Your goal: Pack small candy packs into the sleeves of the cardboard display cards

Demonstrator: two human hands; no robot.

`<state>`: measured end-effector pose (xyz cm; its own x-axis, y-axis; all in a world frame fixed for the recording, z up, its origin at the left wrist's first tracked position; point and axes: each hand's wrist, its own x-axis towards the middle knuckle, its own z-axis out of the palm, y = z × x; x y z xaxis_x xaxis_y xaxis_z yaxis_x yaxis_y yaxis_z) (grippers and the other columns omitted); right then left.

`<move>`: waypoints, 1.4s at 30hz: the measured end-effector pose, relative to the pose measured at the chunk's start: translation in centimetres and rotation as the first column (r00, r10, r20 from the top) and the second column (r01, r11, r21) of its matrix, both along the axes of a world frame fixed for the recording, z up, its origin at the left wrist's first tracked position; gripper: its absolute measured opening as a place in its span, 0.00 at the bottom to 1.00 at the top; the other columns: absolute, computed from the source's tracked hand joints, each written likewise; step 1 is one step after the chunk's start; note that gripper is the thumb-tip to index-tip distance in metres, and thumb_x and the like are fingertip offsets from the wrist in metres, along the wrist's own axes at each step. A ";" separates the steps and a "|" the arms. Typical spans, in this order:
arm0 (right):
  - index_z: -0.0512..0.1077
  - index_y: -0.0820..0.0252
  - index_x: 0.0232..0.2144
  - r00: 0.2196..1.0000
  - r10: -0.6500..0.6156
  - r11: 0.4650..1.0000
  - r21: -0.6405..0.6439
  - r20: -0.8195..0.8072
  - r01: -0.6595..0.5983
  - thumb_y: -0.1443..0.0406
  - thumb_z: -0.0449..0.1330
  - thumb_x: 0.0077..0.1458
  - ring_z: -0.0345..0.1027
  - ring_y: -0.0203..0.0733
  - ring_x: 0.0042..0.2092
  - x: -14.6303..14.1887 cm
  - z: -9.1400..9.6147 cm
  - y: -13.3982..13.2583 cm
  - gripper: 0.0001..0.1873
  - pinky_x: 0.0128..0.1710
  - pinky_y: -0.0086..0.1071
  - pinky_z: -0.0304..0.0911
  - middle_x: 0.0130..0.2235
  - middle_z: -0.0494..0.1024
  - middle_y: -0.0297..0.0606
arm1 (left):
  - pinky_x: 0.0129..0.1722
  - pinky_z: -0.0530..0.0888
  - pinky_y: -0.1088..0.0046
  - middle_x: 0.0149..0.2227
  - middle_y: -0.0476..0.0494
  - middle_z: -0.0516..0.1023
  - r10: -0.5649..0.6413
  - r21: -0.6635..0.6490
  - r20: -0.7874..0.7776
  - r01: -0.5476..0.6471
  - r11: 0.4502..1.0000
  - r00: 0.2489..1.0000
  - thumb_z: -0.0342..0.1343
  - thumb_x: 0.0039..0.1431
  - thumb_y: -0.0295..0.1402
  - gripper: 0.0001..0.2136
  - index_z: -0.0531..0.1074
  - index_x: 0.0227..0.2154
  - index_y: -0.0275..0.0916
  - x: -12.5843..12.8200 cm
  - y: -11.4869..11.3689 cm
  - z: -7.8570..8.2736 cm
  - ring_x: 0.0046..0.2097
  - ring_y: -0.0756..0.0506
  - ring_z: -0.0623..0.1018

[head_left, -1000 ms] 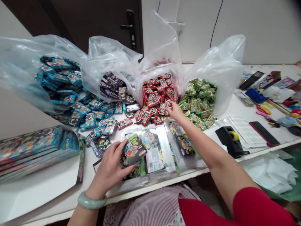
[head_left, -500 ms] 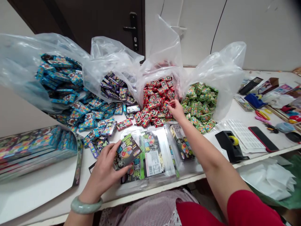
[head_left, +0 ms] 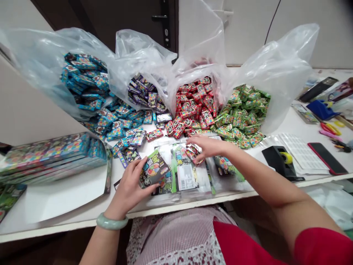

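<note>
My left hand (head_left: 130, 187) grips a printed pouch (head_left: 153, 171) at the table's front edge, tilted over a stack of clear printed pouches (head_left: 185, 176). My right hand (head_left: 207, 146) hovers over that stack, fingers closed on a few small red packets (head_left: 192, 153). Behind it lie four heaps of small packets spilling from clear plastic bags: blue (head_left: 91, 84), purple (head_left: 145, 96), red (head_left: 194, 106) and green (head_left: 242, 116).
A stack of flat printed boxes (head_left: 49, 156) lies at the left on a white sheet. At the right stand a black tape dispenser (head_left: 280, 163), a red phone (head_left: 327, 159), label sheets (head_left: 296, 151), scissors (head_left: 329, 129) and other clutter.
My right hand has come back from the red heap toward me with red packets in its fingers. The left hand keeps hold of the pouch. The camera view has shifted.
</note>
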<state>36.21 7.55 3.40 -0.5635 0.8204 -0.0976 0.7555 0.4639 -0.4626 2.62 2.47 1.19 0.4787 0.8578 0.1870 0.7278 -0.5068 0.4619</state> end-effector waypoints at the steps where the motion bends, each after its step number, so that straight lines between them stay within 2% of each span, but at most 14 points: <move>1: 0.65 0.55 0.55 0.996 0.079 0.997 -0.022 0.034 -0.078 0.59 0.71 0.39 0.57 0.54 0.59 0.6 -0.2 -0.5 0.39 0.55 0.47 0.55 0.58 0.67 0.45 | 0.58 0.64 0.53 0.55 0.38 0.60 -0.009 -0.009 -0.003 0.009 1.000 1.000 0.59 0.52 0.46 0.37 0.51 0.62 0.45 -0.1 -0.1 -0.1 0.58 0.36 0.64; 2: 0.64 0.54 0.56 0.991 0.119 0.992 -0.036 0.062 -0.117 0.61 0.71 0.38 0.55 0.56 0.61 0.9 -0.4 -1.0 0.41 0.57 0.50 0.53 0.60 0.65 0.46 | 0.58 0.64 0.54 0.55 0.38 0.60 -0.019 -0.021 -0.007 0.019 1.000 1.000 0.59 0.53 0.46 0.37 0.51 0.62 0.44 0.0 -0.2 -0.1 0.58 0.36 0.64; 4: 0.63 0.56 0.57 0.992 0.110 0.994 -0.005 0.061 -0.110 0.65 0.68 0.40 0.56 0.55 0.60 1.2 -0.3 -2.0 0.40 0.58 0.51 0.53 0.59 0.64 0.48 | 0.58 0.64 0.54 0.55 0.37 0.60 -0.039 -0.040 -0.015 0.039 0.998 0.999 0.60 0.52 0.44 0.37 0.50 0.62 0.44 0.3 -0.4 -0.2 0.57 0.36 0.64; 8: 0.58 0.56 0.60 0.993 0.033 0.988 0.154 -0.111 -0.016 0.64 0.64 0.46 0.56 0.52 0.58 0.1 2.3 -3.6 0.39 0.57 0.49 0.56 0.58 0.63 0.47 | 0.58 0.63 0.52 0.56 0.36 0.60 -0.105 -0.015 -0.020 0.105 0.994 0.994 0.62 0.50 0.41 0.40 0.48 0.63 0.45 1.3 -0.4 -0.1 0.58 0.35 0.63; 11: 0.59 0.53 0.60 0.985 0.141 0.976 0.181 -0.103 -0.121 0.63 0.64 0.46 0.57 0.52 0.56 -1.2 4.4 -4.5 0.39 0.56 0.49 0.57 0.56 0.64 0.45 | 0.58 0.63 0.52 0.56 0.36 0.59 -0.158 -0.001 -0.006 0.158 0.987 0.987 0.63 0.49 0.40 0.41 0.47 0.63 0.45 1.9 -0.5 0.1 0.58 0.35 0.62; 13: 0.60 0.53 0.60 0.974 0.222 0.961 0.178 -0.050 -0.210 0.63 0.66 0.46 0.57 0.52 0.56 -2.0 4.9 -4.8 0.38 0.55 0.49 0.58 0.55 0.66 0.45 | 0.58 0.63 0.52 0.56 0.36 0.59 -0.185 -0.003 -0.002 0.185 0.983 0.983 0.63 0.48 0.41 0.42 0.47 0.64 0.45 2.2 -0.7 0.3 0.58 0.35 0.62; 16: 0.62 0.54 0.59 0.961 0.275 0.946 0.177 0.002 -0.271 0.59 0.67 0.46 0.57 0.52 0.56 -2.9 4.5 -4.6 0.38 0.55 0.48 0.58 0.55 0.66 0.45 | 0.57 0.63 0.53 0.56 0.36 0.60 -0.219 -0.011 0.007 0.219 0.976 0.976 0.64 0.47 0.43 0.43 0.48 0.64 0.44 2.6 -0.8 0.3 0.58 0.35 0.63; 19: 0.62 0.59 0.58 0.963 0.270 0.945 0.184 0.015 -0.269 0.59 0.68 0.45 0.57 0.53 0.56 -3.3 3.7 -4.2 0.39 0.56 0.47 0.57 0.56 0.66 0.48 | 0.57 0.64 0.53 0.56 0.35 0.60 -0.213 -0.029 0.029 0.213 0.977 0.977 0.64 0.46 0.44 0.44 0.49 0.63 0.43 2.8 -0.8 0.1 0.57 0.35 0.64; 26: 0.62 0.59 0.56 0.967 0.240 0.967 0.111 -0.082 -0.230 0.58 0.70 0.42 0.61 0.53 0.53 -4.2 3.0 -3.4 0.40 0.54 0.47 0.60 0.53 0.69 0.48 | 0.55 0.66 0.52 0.54 0.37 0.62 -0.200 -0.091 0.088 0.208 0.974 0.976 0.64 0.47 0.44 0.43 0.49 0.63 0.46 2.4 -0.7 -0.1 0.55 0.36 0.66; 33: 0.51 0.56 0.62 0.962 0.159 0.985 0.100 -0.221 -0.140 0.52 0.69 0.42 0.54 0.53 0.61 -5.3 1.4 -4.0 0.50 0.58 0.46 0.56 0.61 0.59 0.51 | 0.55 0.65 0.52 0.54 0.36 0.62 -0.152 -0.054 0.081 0.156 0.986 0.985 0.64 0.46 0.46 0.43 0.51 0.63 0.44 2.1 -1.0 -0.5 0.55 0.35 0.65; 36: 0.53 0.54 0.61 0.959 0.055 0.991 0.133 -0.278 -0.018 0.55 0.64 0.51 0.59 0.52 0.57 -5.9 1.2 -5.1 0.39 0.57 0.49 0.56 0.56 0.67 0.48 | 0.56 0.64 0.53 0.54 0.35 0.61 -0.090 -0.007 0.082 0.091 0.996 0.993 0.63 0.47 0.46 0.42 0.50 0.63 0.43 1.9 -1.6 -0.6 0.56 0.35 0.64; 38: 0.56 0.52 0.59 0.959 0.054 0.990 0.140 -0.278 -0.015 0.59 0.59 0.58 0.61 0.52 0.56 -6.6 1.2 -6.0 0.29 0.56 0.52 0.55 0.53 0.71 0.45 | 0.57 0.64 0.53 0.54 0.35 0.61 -0.084 -0.004 0.094 0.084 0.996 0.992 0.64 0.47 0.45 0.42 0.51 0.63 0.42 1.9 -2.0 -0.7 0.56 0.36 0.64; 40: 0.58 0.52 0.59 0.947 0.076 0.991 0.129 -0.311 -0.037 0.61 0.56 0.60 0.62 0.52 0.55 -7.4 0.9 -6.4 0.26 0.56 0.53 0.55 0.54 0.71 0.45 | 0.58 0.64 0.53 0.55 0.35 0.61 -0.074 -0.020 0.116 0.077 0.997 0.990 0.65 0.46 0.45 0.43 0.51 0.63 0.41 1.6 -2.3 -0.6 0.57 0.36 0.63; 42: 0.61 0.53 0.57 0.906 0.022 0.997 0.078 -0.422 0.012 0.61 0.55 0.60 0.66 0.50 0.51 -8.2 0.4 -5.7 0.22 0.52 0.49 0.59 0.49 0.75 0.43 | 0.58 0.63 0.53 0.56 0.35 0.60 -0.044 -0.037 0.134 0.049 0.998 0.990 0.65 0.45 0.45 0.44 0.50 0.63 0.42 1.0 -2.7 -0.4 0.58 0.35 0.62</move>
<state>27.98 1.88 3.85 -0.5424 0.8126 0.2133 0.4949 0.5142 -0.7005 3.57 -0.27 0.76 0.4916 0.8432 0.2175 0.6347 -0.5180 0.5735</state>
